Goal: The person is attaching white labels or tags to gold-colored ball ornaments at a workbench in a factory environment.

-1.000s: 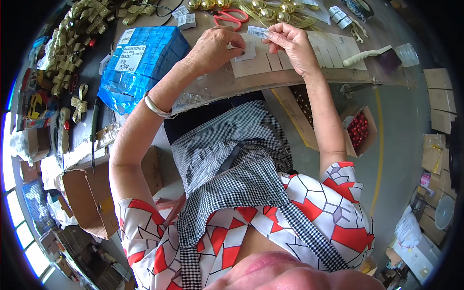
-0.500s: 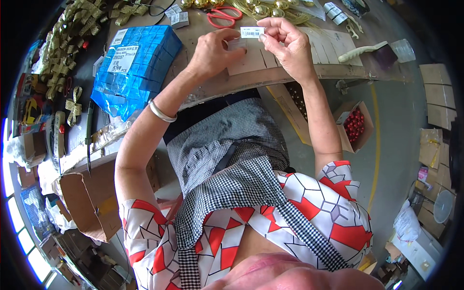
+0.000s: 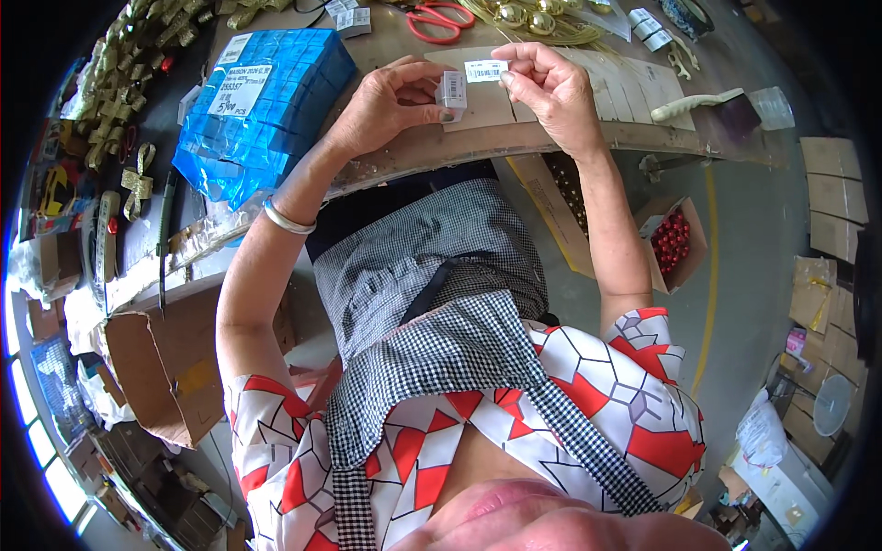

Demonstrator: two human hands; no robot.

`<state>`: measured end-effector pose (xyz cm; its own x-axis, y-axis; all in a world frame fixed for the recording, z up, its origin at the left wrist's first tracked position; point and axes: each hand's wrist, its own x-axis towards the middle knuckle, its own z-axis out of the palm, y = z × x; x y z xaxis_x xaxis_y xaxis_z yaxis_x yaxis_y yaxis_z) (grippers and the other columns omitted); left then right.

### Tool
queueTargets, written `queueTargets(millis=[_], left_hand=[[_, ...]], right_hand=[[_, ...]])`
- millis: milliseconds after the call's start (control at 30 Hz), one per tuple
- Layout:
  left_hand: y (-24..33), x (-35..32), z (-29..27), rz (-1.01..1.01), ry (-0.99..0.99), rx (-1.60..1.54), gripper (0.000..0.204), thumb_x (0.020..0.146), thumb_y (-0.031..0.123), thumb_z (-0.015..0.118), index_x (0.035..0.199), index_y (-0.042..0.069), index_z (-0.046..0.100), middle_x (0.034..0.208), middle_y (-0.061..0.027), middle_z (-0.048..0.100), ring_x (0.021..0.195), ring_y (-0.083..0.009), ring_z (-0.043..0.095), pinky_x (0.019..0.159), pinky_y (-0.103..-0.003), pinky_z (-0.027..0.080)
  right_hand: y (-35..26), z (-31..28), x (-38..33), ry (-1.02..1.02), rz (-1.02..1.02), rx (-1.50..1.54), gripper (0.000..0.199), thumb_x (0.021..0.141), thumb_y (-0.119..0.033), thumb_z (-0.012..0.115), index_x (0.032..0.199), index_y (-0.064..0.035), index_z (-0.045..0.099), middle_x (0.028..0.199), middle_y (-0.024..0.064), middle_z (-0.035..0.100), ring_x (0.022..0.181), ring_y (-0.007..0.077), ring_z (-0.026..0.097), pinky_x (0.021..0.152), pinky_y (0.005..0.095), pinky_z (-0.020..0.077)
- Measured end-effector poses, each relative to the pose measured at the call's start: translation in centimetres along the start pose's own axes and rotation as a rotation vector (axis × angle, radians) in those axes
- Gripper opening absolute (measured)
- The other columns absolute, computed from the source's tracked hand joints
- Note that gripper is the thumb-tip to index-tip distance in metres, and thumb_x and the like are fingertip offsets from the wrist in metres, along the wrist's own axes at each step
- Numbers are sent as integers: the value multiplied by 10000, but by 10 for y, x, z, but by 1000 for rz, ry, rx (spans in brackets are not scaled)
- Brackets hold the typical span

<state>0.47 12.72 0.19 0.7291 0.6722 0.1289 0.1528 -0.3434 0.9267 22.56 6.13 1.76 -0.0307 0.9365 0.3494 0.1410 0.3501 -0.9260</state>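
My left hand [image 3: 381, 108] is closed on a small stack of white barcode labels [image 3: 453, 90], gripped between thumb and fingers. Just right of the stack, my right hand [image 3: 559, 99] pinches a single white barcode label [image 3: 483, 71] by its right end between thumb and forefinger. The label and the stack sit close together above a pale cardboard sheet [image 3: 606, 84] on the table. Left of my left hand lies a blue plastic-wrapped pack [image 3: 292, 115] with white labels on it.
Red-handled scissors [image 3: 439, 35], gold baubles [image 3: 542, 25] and more label stacks [image 3: 353, 22] lie at the far side. Gold ribbon bows [image 3: 138, 182] are heaped left. A white-handled tool [image 3: 684, 106] lies right. Below the table stand a box of red baubles [image 3: 671, 241] and an open carton [image 3: 152, 376].
My left hand has shifted left and slightly nearer me, and the label stack in it now shows upright. The single label in my right hand has moved slightly right and down.
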Motion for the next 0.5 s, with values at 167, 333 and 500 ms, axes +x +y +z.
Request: queueTargets(millis=[167, 333, 500], left_hand=[[1, -7, -2, -23, 16, -7, 495, 790, 41, 694, 1252, 49, 518, 1042, -65, 626, 987, -138, 601, 920, -288, 488], [10, -7, 9, 39, 94, 131, 466, 783, 53, 706, 1223, 74, 553, 1022, -92, 638, 960, -163, 623, 884, -302, 510], [4, -7, 8, -1, 153, 100, 438, 774, 80, 720, 1188, 62, 580, 985, -103, 653, 926, -180, 641, 852, -312, 527]], right_hand=[[2, -2, 0, -84, 49, -72, 223, 856, 1, 579, 1075, -21, 613, 779, -41, 562, 684, 25, 513, 635, 164, 441], [4, 3, 2, -95, 51, -59, 230, 852, 10, 579, 1076, -25, 615, 779, -43, 559, 676, 26, 511, 624, 161, 436], [7, 11, -1, 35, -15, -4, 169, 864, 6, 553, 996, -12, 657, 787, -12, 610, 669, 38, 532, 628, 179, 455]])
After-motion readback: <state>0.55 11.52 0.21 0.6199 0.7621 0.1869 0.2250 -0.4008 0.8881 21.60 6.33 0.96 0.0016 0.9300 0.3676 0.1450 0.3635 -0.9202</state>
